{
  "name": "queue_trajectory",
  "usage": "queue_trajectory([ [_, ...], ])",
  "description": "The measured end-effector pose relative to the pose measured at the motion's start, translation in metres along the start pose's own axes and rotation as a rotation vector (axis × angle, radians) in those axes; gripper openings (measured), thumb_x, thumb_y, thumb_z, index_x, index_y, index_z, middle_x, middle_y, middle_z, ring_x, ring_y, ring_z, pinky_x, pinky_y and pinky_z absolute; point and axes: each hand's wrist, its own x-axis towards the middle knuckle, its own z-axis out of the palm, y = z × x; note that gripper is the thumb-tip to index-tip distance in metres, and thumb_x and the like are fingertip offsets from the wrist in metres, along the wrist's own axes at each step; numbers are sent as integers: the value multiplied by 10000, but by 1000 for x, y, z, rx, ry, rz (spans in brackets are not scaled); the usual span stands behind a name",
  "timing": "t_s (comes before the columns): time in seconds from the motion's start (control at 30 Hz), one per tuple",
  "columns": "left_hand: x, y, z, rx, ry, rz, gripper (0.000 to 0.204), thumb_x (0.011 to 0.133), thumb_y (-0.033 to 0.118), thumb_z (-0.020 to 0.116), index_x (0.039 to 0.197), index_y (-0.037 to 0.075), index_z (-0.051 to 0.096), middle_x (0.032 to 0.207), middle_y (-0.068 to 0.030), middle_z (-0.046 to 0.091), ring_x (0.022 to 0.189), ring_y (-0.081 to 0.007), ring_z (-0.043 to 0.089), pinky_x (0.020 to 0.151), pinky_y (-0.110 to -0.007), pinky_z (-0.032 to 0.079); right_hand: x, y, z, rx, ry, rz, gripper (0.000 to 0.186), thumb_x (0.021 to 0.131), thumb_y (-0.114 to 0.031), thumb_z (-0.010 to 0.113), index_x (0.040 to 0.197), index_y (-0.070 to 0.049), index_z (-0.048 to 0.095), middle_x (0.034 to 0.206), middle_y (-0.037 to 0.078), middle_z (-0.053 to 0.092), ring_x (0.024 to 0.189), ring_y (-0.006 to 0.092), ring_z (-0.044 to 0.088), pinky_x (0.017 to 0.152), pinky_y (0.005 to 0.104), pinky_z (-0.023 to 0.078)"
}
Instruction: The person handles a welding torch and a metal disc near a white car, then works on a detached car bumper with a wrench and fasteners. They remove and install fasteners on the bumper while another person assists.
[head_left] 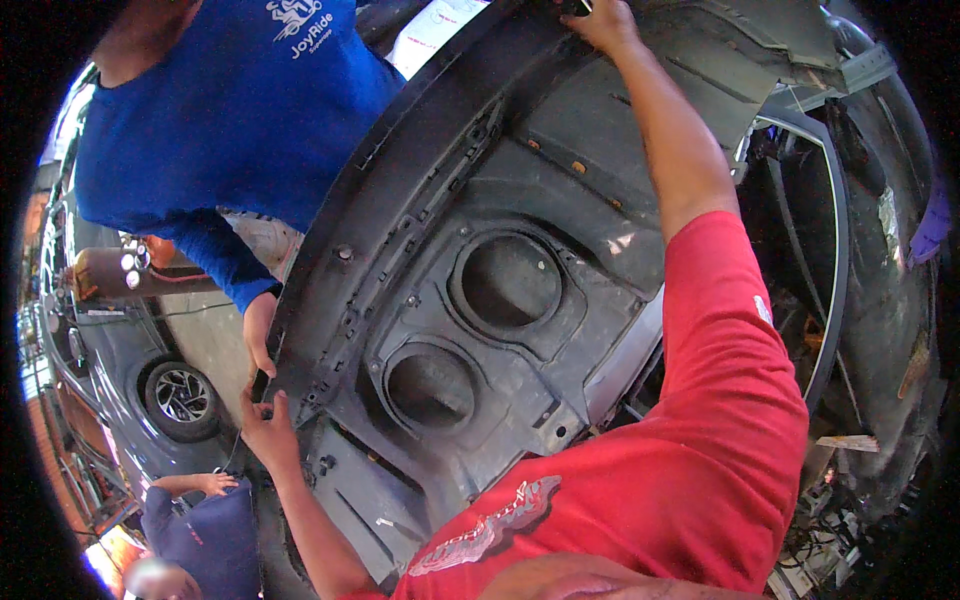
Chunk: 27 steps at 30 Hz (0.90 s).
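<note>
A long, dark curved panel (385, 185) borders a grey molded body section (525, 365), apparently aligned, its fastening unclear. The left hand (268, 425) pinches its near end; the right (603, 25) reaches its far end, grip indistinct. At left, a co-worker's hand (261, 335) steadies the edge.

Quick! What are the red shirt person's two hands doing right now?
Left hand: closed, holding the lower end of the long, curved dark panel.
Right hand: at the panel's upper end, partly cut off; its hold cannot be told.
</note>
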Motion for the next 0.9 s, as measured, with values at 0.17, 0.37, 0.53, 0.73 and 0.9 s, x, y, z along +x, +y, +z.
queue_trajectory([
  [0.17, -1, -3, 1, -23, 19, 24, 526, 877, 146, 773, 1352, 5, 597, 763, -112, 626, 702, -230, 607, 710, -403, 485, -3, -12, -25, 342, -6, 256, 272, 997, -309, 624, 1128, -73, 584, 715, 116, 636, 515, 240, 607, 411, 394, 478],
  [0.37, 0, -8, 0, 41, 20, 2, 548, 871, 147, 776, 1375, 25, 598, 758, -106, 625, 705, -241, 605, 707, -407, 484, 11, 28, -37, 166, -271, 365, 410, 1032, -466, 534, 1225, -107, 573, 729, 103, 640, 456, 218, 569, 379, 401, 457],
  [0.53, 0, -8, -2, 22, 3, -22, 560, 873, 172, 778, 1383, 29, 595, 738, -98, 623, 681, -251, 605, 705, -410, 484, 26, 57, -1, 54, -166, 351, 334, 935, -369, 742, 1052, -64, 670, 766, 32, 687, 572, 109, 540, 525, 322, 417],
  [0.73, -1, -7, -1, -9, 6, -29, 580, 870, 178, 782, 1391, 17, 586, 741, -100, 626, 691, -244, 612, 712, -410, 486, 42, 83, 16, 420, -308, 465, 227, 958, -302, 722, 1016, -97, 643, 783, 40, 700, 516, 66, 483, 404, 243, 311],
  [0.9, 0, -6, -1, 4, 21, 1, 585, 861, 168, 787, 1392, 23, 588, 750, -97, 625, 706, -231, 611, 722, -405, 487, 50, 93, 16, 519, -326, 544, 184, 950, -265, 729, 1007, -108, 651, 793, 22, 703, 484, 65, 444, 375, 228, 277],
])
